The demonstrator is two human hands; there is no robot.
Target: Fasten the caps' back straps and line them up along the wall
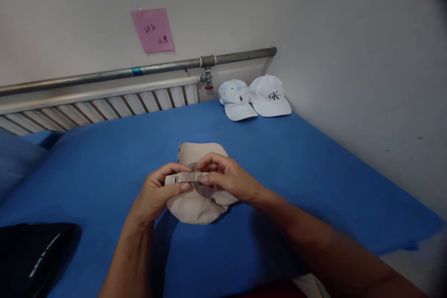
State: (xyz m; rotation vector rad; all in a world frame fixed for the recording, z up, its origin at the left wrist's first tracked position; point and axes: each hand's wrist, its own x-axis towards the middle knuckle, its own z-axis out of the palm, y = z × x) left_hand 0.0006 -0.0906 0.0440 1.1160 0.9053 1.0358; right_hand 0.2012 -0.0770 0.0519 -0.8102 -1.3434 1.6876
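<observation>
A beige baseball cap (pixel 195 207) is held just over the blue-covered table, its brim pointing away from me and its back strap toward me. My left hand (pixel 155 191) pinches the cap's edge beside a small metal buckle (pixel 175 179), thumb below and fingers above. My right hand (pixel 230 177) grips the strap (pixel 190 177) between thumb and fingers, to the right of the buckle. The strap spans the gap between both hands. Part of the cap's inside is hidden behind my right fingers.
Two white caps, one with a small dark emblem (pixel 237 100) and one lettered CK (pixel 268 98), sit at the back right of the blue cover (pixel 115 172). A black item with white lettering (pixel 38 256) lies front left. Behind stand a radiator (pixel 139 101) and pipe (pixel 167 67).
</observation>
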